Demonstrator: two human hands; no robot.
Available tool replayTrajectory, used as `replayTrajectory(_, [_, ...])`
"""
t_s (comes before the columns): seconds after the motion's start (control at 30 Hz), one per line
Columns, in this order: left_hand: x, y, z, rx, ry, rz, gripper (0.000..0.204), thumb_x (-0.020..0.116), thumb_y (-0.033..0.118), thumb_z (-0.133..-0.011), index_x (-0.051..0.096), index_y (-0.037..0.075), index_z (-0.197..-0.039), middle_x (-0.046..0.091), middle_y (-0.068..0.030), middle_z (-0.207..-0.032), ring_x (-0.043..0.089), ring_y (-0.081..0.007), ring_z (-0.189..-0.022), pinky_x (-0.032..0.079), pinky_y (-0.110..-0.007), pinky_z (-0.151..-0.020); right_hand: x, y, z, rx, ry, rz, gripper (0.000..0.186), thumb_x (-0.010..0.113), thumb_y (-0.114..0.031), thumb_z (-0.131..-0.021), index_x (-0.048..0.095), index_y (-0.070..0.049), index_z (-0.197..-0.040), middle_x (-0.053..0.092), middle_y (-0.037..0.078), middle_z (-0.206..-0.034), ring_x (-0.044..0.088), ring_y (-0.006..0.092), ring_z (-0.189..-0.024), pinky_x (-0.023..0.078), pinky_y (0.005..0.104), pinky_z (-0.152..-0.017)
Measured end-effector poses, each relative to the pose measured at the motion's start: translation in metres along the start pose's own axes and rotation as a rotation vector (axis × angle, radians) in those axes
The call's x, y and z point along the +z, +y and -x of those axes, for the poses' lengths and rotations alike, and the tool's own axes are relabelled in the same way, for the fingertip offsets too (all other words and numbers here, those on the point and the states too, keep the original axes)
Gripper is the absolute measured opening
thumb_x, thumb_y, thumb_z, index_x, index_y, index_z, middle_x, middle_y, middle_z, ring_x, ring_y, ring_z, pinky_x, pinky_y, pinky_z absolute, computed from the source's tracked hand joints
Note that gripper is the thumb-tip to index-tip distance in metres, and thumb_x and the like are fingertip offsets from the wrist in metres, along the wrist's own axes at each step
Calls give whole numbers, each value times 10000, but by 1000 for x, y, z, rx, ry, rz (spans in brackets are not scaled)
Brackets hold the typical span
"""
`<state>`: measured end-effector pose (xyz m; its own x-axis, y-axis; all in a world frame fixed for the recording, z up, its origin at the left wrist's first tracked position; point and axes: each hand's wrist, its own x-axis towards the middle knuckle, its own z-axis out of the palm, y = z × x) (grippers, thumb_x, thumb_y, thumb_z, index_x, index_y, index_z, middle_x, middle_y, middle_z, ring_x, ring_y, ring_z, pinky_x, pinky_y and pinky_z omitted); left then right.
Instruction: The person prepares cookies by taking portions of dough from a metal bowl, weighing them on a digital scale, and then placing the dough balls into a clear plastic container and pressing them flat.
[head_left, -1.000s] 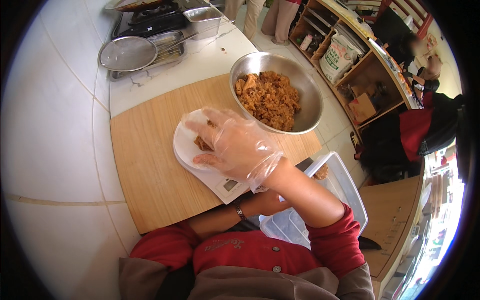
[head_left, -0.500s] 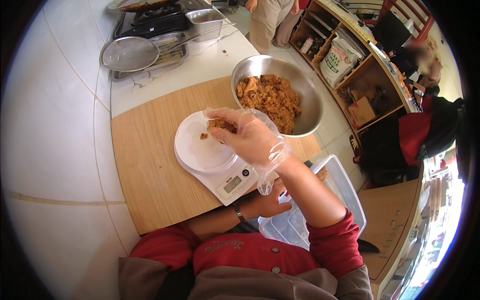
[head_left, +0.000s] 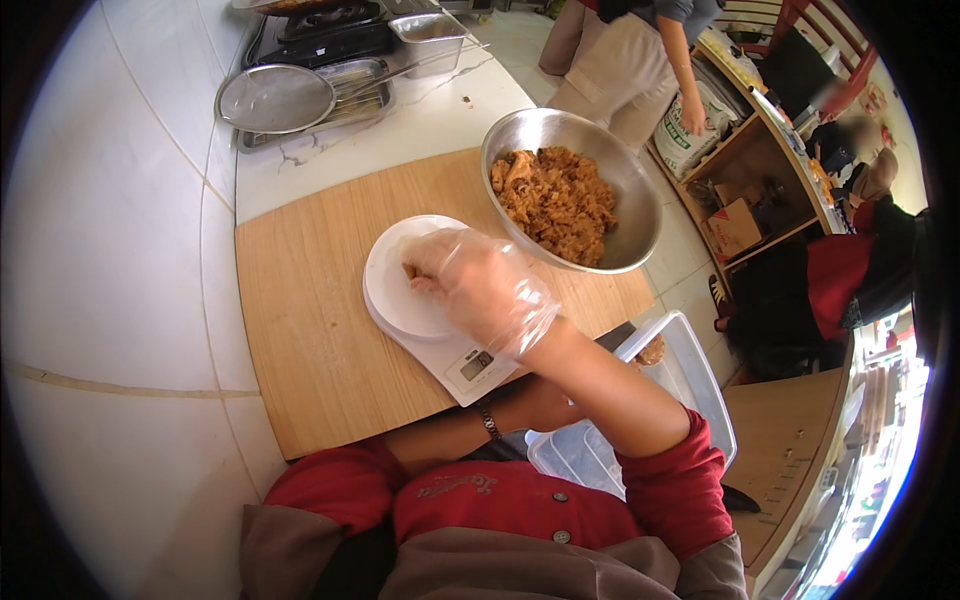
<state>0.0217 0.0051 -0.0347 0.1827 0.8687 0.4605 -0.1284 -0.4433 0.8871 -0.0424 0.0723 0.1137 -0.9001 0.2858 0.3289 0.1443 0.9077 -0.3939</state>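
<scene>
My right hand [head_left: 478,288], in a clear plastic glove, is closed over the round plate of a white kitchen scale [head_left: 392,300]. Its fingertips grip a small lump of brown food mixture [head_left: 418,280], mostly hidden by the fingers. My left hand [head_left: 548,405], with a watch at the wrist, rests low beneath the right forearm, beside a clear plastic container [head_left: 690,345]. Its fingers are largely hidden. One brown lump [head_left: 652,350] sits in that container. Just beyond my right hand, a steel bowl [head_left: 635,190] holds crumbly orange-brown mixture [head_left: 560,205].
The scale stands on a wooden board [head_left: 310,330]. At the far left lie a round strainer [head_left: 275,98], a metal tray [head_left: 365,75] and a steel pan [head_left: 430,45]. A tiled wall [head_left: 120,300] borders the left. Another person [head_left: 620,75] stands past the bowl, before open shelves [head_left: 770,190].
My right hand has turned palm-down and lowered onto the scale plate, hiding most of the lump. My left hand has slipped further under the right forearm. The person beyond has moved right.
</scene>
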Motion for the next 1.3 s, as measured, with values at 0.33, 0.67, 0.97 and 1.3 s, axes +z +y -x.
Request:
replayTrajectory(0.33, [-8, 1, 4, -167, -19, -190, 507, 671, 167, -711, 527, 45, -1182, 516, -131, -1135, 515, -214, -874, 453, -314, -692, -63, -9, 1, 525, 112, -1469, 437, 595, -227, -930, 513, 104, -1203, 568, 16, -872, 485, 89, -761, 408, 225, -738])
replayTrajectory(0.67, [-5, 11, -2, -65, -33, 96, 491, 679, 143, -774, 508, -5, -1211, 514, -187, -1250, 472, -300, -1187, 380, -403, -989, -6, 8, -7, 71, 186, -93, 187, 609, -49, -784, 580, -16, -966, 617, 148, -896, 579, 368, -857, 484, 409, -753])
replayTrajectory(0.97, [-1, -17, 10, -59, 38, 0, 343, 702, 154, -734, 532, 8, -993, 544, -117, -967, 527, -250, -904, 425, -384, -803, -56, -4, 14, 498, 24, -1101, 415, 640, -124, -862, 525, 46, -1222, 617, 152, -1122, 609, 242, -986, 475, 340, -866])
replayTrajectory(1.3, [-15, 25, -11, -198, -35, -52, 254, 644, 49, -673, 508, 22, -886, 524, -86, -923, 581, -204, -957, 461, -260, -595, -114, 13, 208, 894, 144, -1034, 300, 675, -264, -863, 638, 4, -991, 666, 74, -891, 604, 163, -884, 486, 306, -790])
